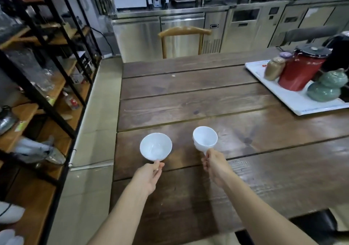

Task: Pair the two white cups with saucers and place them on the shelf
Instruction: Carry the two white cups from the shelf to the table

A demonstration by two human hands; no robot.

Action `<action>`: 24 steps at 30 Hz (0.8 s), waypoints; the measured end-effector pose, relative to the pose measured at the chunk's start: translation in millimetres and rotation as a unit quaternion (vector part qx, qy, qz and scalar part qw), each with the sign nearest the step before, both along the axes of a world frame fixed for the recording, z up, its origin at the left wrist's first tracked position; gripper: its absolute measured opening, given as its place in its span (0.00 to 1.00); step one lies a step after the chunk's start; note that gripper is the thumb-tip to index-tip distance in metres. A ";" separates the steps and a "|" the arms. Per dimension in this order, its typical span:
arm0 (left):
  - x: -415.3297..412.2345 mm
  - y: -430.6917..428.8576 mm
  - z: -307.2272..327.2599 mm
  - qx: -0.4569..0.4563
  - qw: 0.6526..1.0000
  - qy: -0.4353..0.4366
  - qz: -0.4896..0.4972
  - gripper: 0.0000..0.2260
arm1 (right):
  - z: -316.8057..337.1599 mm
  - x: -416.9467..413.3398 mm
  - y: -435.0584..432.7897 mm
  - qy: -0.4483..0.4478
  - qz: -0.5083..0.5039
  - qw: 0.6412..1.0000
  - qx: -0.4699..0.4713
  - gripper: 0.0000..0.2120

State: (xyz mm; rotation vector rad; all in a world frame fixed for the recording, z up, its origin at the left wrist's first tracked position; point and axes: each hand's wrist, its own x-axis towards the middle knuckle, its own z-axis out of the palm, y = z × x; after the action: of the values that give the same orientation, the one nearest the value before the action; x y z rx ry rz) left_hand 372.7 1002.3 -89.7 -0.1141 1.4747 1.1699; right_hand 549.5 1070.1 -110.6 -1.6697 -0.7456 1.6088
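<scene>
While both arms reach in from the bottom of the frame, the scene reads as follows.

Left grip: the left hand (149, 176) has its fingers pinched together on the handle of the left cup (156, 146), low and left of centre.
Right grip: the right hand (215, 167) is clamped on the handle of the right cup (205, 138), just right of the first; the two cups are near each other but apart.
Cup position: both are held over the near planks of the table (188, 101); whether they touch the wood I cannot tell.
Cup contents: both show bare white insides.
Cup form: smooth, glossy white, round-mouthed, bowl-shaped; the right one is tilted toward the left.
Table: dark brown wooden planks with visible grain and long seams.
Tray (294, 99): flat, white, rectangular, at the right edge; it carries a red pot (300, 71) with a black lid, a tan jar (273, 69) and a green gourd-shaped jar (326, 88).
Shelf (56, 86): black metal frame with orange-brown wooden boards, along the left side; its contents are blurred.
Chair (184, 32): curved wooden back, upper centre, beyond the table.
Cabinets (217, 27): brushed steel, across the top.
</scene>
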 end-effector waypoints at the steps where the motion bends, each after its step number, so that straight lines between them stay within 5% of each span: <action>1: -0.1 1.6 -2.3 -0.003 1.000 0.000 0.000 0.05 | -1.4 0.2 2.8 -0.012 0.007 1.000 0.000 0.11; 10: 0.9 0.0 -5.3 -0.012 0.999 0.043 -0.016 0.04 | -18.4 14.4 1.3 -0.008 0.073 0.997 0.003 0.13; 14: 1.9 -12.2 -3.1 -0.028 0.994 0.099 -0.029 0.12 | -16.2 25.2 2.5 -0.033 0.124 0.992 -0.019 0.07; 17: 4.2 -20.5 1.8 -0.028 0.990 0.135 -0.037 0.18 | -11.6 34.7 0.2 -0.122 0.151 0.981 0.002 0.18; 21: 2.9 -35.2 12.1 -0.034 0.961 0.272 -0.028 0.22 | 13.8 47.2 -7.8 -0.314 0.189 0.919 0.146 0.22; 24: 1.7 -58.2 22.6 -0.081 0.888 0.443 -0.091 0.23 | 44.0 41.5 -16.6 -0.341 0.250 0.872 0.248 0.25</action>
State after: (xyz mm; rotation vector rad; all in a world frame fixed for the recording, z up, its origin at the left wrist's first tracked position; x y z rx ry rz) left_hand 374.5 944.1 -67.1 0.5052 2.3221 0.9708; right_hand 591.0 1053.5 -66.6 -1.7098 -1.9010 0.9353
